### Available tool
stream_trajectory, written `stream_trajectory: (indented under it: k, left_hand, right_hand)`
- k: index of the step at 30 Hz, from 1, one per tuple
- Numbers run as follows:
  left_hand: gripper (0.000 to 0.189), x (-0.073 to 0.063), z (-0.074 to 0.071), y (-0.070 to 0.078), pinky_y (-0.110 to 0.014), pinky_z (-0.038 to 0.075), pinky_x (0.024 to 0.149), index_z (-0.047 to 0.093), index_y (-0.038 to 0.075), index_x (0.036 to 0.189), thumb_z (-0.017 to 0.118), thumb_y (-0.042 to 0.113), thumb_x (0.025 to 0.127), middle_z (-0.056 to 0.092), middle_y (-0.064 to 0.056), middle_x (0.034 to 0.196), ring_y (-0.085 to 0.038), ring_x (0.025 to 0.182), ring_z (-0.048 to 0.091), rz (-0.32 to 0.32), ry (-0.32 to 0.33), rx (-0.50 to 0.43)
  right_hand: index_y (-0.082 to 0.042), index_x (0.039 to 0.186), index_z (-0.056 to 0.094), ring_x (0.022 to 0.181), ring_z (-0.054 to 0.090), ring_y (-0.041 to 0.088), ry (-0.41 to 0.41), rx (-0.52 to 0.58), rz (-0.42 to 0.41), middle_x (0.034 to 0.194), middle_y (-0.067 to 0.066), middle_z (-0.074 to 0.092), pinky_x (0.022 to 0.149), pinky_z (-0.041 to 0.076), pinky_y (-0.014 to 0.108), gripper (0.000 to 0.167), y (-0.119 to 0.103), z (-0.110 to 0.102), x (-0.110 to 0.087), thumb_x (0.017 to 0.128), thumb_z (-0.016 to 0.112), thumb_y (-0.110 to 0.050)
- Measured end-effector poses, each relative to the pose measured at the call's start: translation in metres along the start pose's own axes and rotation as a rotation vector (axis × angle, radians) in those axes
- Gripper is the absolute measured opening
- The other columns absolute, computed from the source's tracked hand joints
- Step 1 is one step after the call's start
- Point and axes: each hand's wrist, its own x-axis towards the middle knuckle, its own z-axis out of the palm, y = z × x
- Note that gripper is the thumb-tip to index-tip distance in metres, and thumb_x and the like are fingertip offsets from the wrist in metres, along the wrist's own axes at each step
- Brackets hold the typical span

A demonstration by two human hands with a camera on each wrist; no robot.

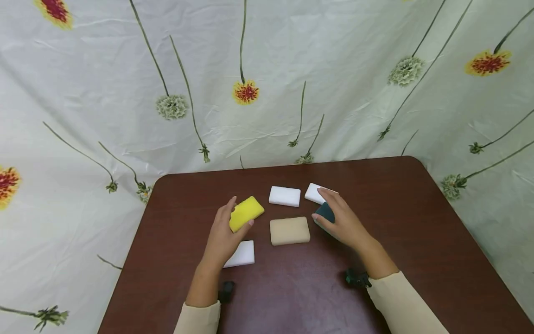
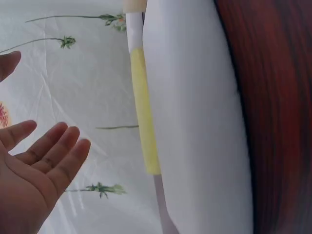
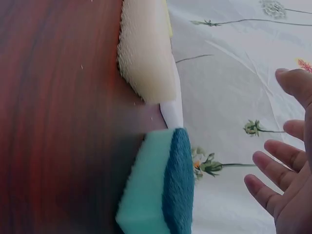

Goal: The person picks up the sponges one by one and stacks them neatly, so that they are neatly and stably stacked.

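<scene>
While the left hand [image 1: 223, 236] hovers above the bench [image 1: 292, 297] near the yellow sponge [image 1: 247, 213], its fingers apart and holding nothing, the right hand [image 1: 345, 225] hovers near the green sponge [image 1: 325, 212], fingers likewise apart; the beige sponge [image 1: 289, 231] lies between those two; one white block [image 1: 243, 254] is partly hidden by the left hand; a second block [image 1: 284, 196] lies beyond the beige sponge; a third block [image 1: 313, 193] lies beyond the green one.
</scene>
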Motion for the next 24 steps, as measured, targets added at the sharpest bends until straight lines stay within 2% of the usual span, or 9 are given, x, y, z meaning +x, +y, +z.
stream_trajectory:
  k: [5, 9, 18, 24]
  left_hand:
    - [0.075, -0.001, 0.010, 0.004, -0.049, 0.049, 0.109, 0.040, 0.019, 0.155, 0.076, 0.036, 0.091, 0.047, -0.007, 0.148, -0.031, 0.134, 0.053, -0.004, -0.063, -0.059]
    - [0.069, -0.004, 0.019, 0.008, -0.046, 0.051, 0.107, 0.048, 0.012, 0.149, 0.078, 0.031, 0.090, 0.051, -0.008, 0.146, -0.030, 0.130, 0.057, 0.005, -0.092, -0.106]
    - [0.069, -0.008, 0.038, 0.014, -0.044, 0.051, 0.107, 0.051, 0.011, 0.148, 0.081, 0.024, 0.087, 0.059, -0.010, 0.136, -0.026, 0.126, 0.059, -0.009, -0.175, -0.121]
    - [0.070, -0.009, 0.048, 0.015, -0.040, 0.057, 0.095, 0.050, 0.009, 0.149, 0.081, 0.021, 0.087, 0.060, -0.011, 0.131, -0.026, 0.116, 0.065, -0.020, -0.216, -0.132]
  right_hand:
    - [-0.016, 0.157, 0.037, 0.146, 0.038, 0.034, -0.011, -0.007, -0.017, 0.158, 0.009, 0.040, 0.113, 0.039, 0.060, 0.069, -0.005, 0.008, -0.003, 0.098, 0.068, -0.034]
    - [-0.018, 0.156, 0.038, 0.145, 0.042, 0.034, -0.037, 0.030, -0.024, 0.156, 0.009, 0.041, 0.111, 0.043, 0.058, 0.067, -0.010, 0.016, -0.005, 0.098, 0.067, -0.034]
    - [-0.014, 0.153, 0.043, 0.137, 0.052, 0.032, -0.079, 0.047, -0.025, 0.154, 0.007, 0.044, 0.107, 0.048, 0.053, 0.063, -0.013, 0.033, -0.011, 0.098, 0.067, -0.032]
    - [-0.009, 0.153, 0.044, 0.138, 0.051, 0.034, -0.083, 0.030, -0.004, 0.154, 0.010, 0.046, 0.108, 0.047, 0.055, 0.065, -0.016, 0.040, -0.013, 0.097, 0.070, -0.031]
